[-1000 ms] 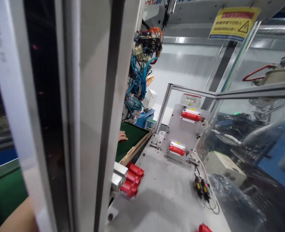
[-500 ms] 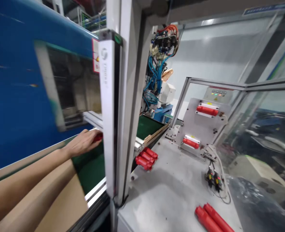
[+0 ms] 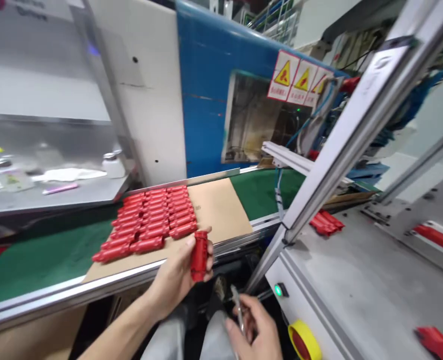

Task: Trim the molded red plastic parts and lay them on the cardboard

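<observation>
Background: blue injection moulding machine (image 3: 206,85) well ahead of both hands, with warning labels (image 3: 300,80) above its window; steel shelf (image 3: 56,200) ahead and left of the hands, holding a white bottle (image 3: 112,166);
Conveyor: green belt (image 3: 261,187) crossing just beyond the hands, with a cardboard sheet (image 3: 219,210) lying on it;
Workbench: grey metal bench (image 3: 356,280) right of the right hand, with a small heap of red parts (image 3: 325,223) ahead on its far side;
Bench front: green lamp (image 3: 278,290) and yellow-ringed button (image 3: 304,342) just right of the right hand;
Batch: rows of red moulded parts (image 3: 153,217) on the cardboard, ahead of the left hand, not touching it;
Left hand: (image 3: 178,275) closed around one red moulded part (image 3: 199,256), which stands upright over the cardboard's near edge;
Right hand: (image 3: 253,330) pinching a slim metal tool (image 3: 238,310), below and right of the left hand;
Hands: apart but near each other; tool not touching the part.
</observation>
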Demonstrator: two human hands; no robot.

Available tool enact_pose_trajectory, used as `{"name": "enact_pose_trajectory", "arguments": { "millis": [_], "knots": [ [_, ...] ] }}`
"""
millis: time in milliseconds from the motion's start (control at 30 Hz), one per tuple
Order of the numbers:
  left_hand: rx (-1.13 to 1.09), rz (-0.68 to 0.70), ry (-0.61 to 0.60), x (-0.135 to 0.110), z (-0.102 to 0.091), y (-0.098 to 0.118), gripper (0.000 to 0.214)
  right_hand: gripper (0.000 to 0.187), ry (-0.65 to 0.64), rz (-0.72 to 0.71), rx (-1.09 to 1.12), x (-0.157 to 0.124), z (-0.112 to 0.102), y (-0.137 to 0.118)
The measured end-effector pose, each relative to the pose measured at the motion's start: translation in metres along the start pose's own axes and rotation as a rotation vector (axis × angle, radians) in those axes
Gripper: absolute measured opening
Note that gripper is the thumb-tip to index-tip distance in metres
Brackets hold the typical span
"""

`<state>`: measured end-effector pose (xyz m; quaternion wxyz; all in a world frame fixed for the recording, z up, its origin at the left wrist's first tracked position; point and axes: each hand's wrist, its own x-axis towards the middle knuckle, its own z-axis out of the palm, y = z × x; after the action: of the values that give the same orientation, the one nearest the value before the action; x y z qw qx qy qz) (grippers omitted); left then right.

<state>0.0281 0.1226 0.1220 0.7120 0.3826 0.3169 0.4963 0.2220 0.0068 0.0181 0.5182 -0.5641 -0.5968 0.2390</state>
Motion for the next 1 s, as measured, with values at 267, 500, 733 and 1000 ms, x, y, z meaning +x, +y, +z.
{"name": "enact_pose_trajectory", "arguments": {
  "millis": [267,500,733,1000],
  "knots": [
    [-0.327,-0.115,-0.125,-0.065,-0.031,-0.019,0.038,0.051,-0.082,-0.656,-0.373,0.06,-0.017,-0.075],
    [-0.426,-0.017,-0.06,-0.071,-0.047,-0.02,0.035,0.047,-0.178,-0.626,-0.368,0.056,-0.01,-0.079],
    [-0.17,0.401,0.063,-0.074,-0.057,-0.047,0.038,0.038,-0.111,-0.503,-0.322,0.041,-0.006,-0.077],
    [0.131,0.596,0.141,-0.082,-0.039,-0.048,0.035,0.04,-0.11,-0.453,-0.327,0.032,-0.005,-0.077]
  ]
}}
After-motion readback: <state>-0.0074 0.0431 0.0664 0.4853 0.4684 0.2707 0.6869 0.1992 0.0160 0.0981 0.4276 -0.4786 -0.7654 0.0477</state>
